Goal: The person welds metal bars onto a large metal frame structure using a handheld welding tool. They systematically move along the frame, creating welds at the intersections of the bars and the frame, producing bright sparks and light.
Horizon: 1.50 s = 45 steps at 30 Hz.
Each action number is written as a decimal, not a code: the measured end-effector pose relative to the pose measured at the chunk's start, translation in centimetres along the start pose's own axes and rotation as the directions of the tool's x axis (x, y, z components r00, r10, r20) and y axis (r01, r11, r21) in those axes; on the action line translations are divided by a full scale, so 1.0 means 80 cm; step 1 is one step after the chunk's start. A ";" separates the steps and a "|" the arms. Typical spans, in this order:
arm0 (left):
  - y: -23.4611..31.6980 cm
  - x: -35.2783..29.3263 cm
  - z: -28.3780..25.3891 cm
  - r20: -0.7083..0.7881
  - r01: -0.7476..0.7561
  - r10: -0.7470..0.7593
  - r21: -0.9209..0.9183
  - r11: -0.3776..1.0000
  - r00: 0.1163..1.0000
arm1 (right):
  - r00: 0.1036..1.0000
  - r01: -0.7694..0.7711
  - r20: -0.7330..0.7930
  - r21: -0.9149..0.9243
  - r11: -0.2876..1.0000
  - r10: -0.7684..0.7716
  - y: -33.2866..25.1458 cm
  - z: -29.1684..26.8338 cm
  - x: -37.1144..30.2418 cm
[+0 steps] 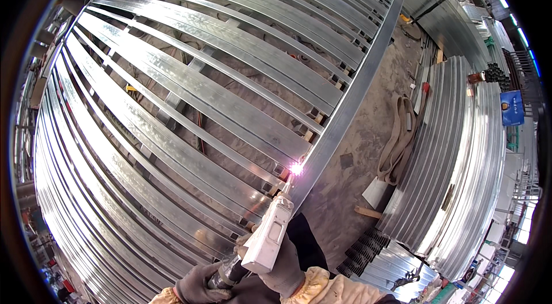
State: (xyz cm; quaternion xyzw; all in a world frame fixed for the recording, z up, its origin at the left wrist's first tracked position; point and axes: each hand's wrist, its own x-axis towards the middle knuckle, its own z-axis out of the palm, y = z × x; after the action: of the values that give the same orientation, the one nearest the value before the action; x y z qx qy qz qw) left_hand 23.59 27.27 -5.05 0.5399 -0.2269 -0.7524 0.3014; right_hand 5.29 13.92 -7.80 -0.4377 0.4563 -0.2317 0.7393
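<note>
- Welding gun [269,238], white, sits near centre, its tip sparking at the long steel rail [351,97].
- Right hand [284,266] wraps its body tight.
- Left hand [198,288] clamps the hose [230,272] behind.

welding gun [269,238]: white body, dark grey hose end
arc [296,169]: bright pink-white glare
left hand [198,288]: dark grey glove
right hand [286,269]: grey glove, pale yellow cuff
metal slats [190,88]: shiny silver-grey, parallel stripe pattern, light streaks
cross rail [351,103]: silver-grey, duller
floor [368,149]: brown-grey, dusty, mottled
strap [399,137]: tan
stacked metal sheets [460,166]: silver, ribbed lines
sign [512,107]: blue
</note>
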 end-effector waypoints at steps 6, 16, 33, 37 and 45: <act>-0.003 -0.001 -0.003 0.001 -0.014 0.014 0.080 0.997 1.000 | 0.999 0.036 0.013 -0.010 0.999 -0.036 0.000 0.001 -0.001; -0.002 -0.007 -0.003 0.004 0.040 -0.040 -0.036 0.999 0.999 | 0.965 0.258 0.146 -0.386 0.886 -0.217 -0.005 -0.009 0.002; -0.004 -0.005 -0.006 0.008 0.022 -0.021 -0.055 0.998 1.000 | 0.993 0.111 0.076 -0.367 0.924 -0.089 -0.012 -0.003 0.004; -0.004 -0.005 -0.008 0.006 0.043 -0.042 -0.057 0.997 0.999 | 0.995 0.085 0.080 -0.292 0.953 -0.065 -0.010 -0.004 0.005; -0.010 -0.003 -0.008 -0.023 0.043 -0.043 0.000 0.999 0.999 | 0.993 0.108 0.072 -0.276 0.955 -0.092 -0.007 -0.004 0.006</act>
State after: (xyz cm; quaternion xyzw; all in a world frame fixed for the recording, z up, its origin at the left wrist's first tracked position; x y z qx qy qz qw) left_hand 24.10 28.01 -5.66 0.5532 -0.2119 -0.7525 0.2877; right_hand 5.28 13.15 -7.63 -0.5669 0.4398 -0.1891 0.6704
